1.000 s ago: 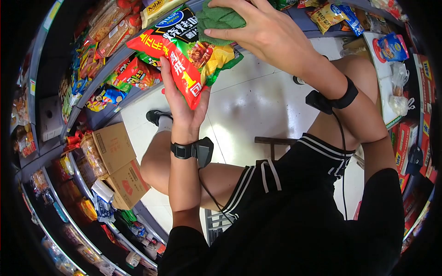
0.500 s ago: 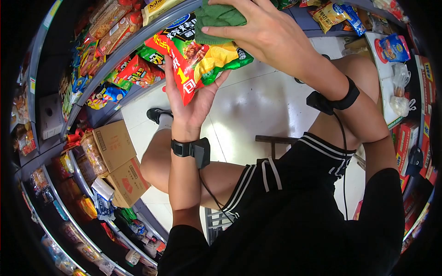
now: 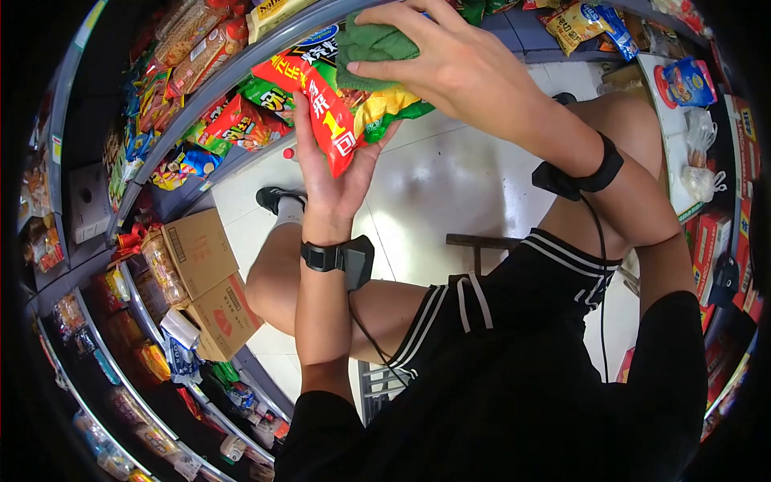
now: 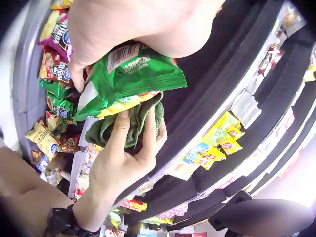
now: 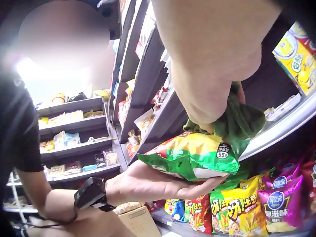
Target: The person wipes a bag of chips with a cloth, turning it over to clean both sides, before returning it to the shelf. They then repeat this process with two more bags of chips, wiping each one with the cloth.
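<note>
A bag of potato chips (image 3: pixel 331 120), red, green and yellow, lies on my left hand (image 3: pixel 333 181). Its thumb runs along the bag's left side in the head view. From the right wrist view, the extended fingers (image 5: pixel 205 187) support the bag from below. My right hand (image 3: pixel 458 68) grips a folded green cloth (image 3: pixel 371 52) between thumb and fingers. The cloth presses against the printed front near the top, hiding part of the print. The bag's green back (image 4: pixel 126 74) faces the left wrist view, with the cloth just below it.
A grey shelf edge (image 3: pixel 277 40) curves just beyond the bag. Snack bags (image 3: pixel 241 124) fill the lower shelf behind it. Cardboard boxes (image 3: pixel 201 249) stand on the left beside more stocked shelves. A white surface (image 3: pixel 654 80) with plastic bags is at right.
The chip bag has dropped lower and tilted, its upper part now more covered by the cloth. My right hand with the cloth has shifted slightly left over the bag.
</note>
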`<state>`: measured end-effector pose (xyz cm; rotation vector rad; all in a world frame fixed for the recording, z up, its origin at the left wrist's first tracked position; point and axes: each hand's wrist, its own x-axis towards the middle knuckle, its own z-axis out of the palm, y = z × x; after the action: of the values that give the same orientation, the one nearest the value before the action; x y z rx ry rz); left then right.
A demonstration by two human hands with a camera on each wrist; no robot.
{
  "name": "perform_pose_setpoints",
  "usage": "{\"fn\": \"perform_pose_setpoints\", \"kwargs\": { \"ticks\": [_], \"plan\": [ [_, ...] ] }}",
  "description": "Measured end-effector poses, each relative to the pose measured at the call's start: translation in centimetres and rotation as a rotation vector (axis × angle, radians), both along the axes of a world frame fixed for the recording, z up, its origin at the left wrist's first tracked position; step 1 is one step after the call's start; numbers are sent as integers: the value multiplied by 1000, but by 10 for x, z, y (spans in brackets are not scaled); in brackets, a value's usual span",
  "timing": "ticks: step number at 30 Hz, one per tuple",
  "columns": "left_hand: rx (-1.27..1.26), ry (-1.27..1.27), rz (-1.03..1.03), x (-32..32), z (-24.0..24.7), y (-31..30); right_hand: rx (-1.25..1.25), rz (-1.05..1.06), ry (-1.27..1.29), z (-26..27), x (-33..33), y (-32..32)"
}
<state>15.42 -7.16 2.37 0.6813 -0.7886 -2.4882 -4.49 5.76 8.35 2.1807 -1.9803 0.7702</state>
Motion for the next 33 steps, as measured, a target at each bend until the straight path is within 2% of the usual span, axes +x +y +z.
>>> {"fn": "perform_pose_setpoints", "kwargs": {
  "ticks": [3, 5, 9, 15, 22, 25, 33],
  "plan": [
    [-21, -20, 8, 0, -2, 1, 75, -27, 64, -8, 4, -3],
    [-27, -33, 15, -1, -2, 1, -244, -23, 107, -26, 9, -9],
    [-13, -54, 51, -1, -4, 2, -177, -12, 123, -31, 18, -10],
    [55, -52, 20, 10, -23, -12, -218, 184, 223, -33, 33, -7],
    [75, -3, 55, 4, -13, -8, -148, 114, 255, -24, 18, -1],
    [22, -5, 91, 0, -3, -3, -160, 39, 195, -25, 11, -2],
    [32, -8, 92, 5, -14, -8, -165, 84, 178, -31, 28, -6]
  ]
}}
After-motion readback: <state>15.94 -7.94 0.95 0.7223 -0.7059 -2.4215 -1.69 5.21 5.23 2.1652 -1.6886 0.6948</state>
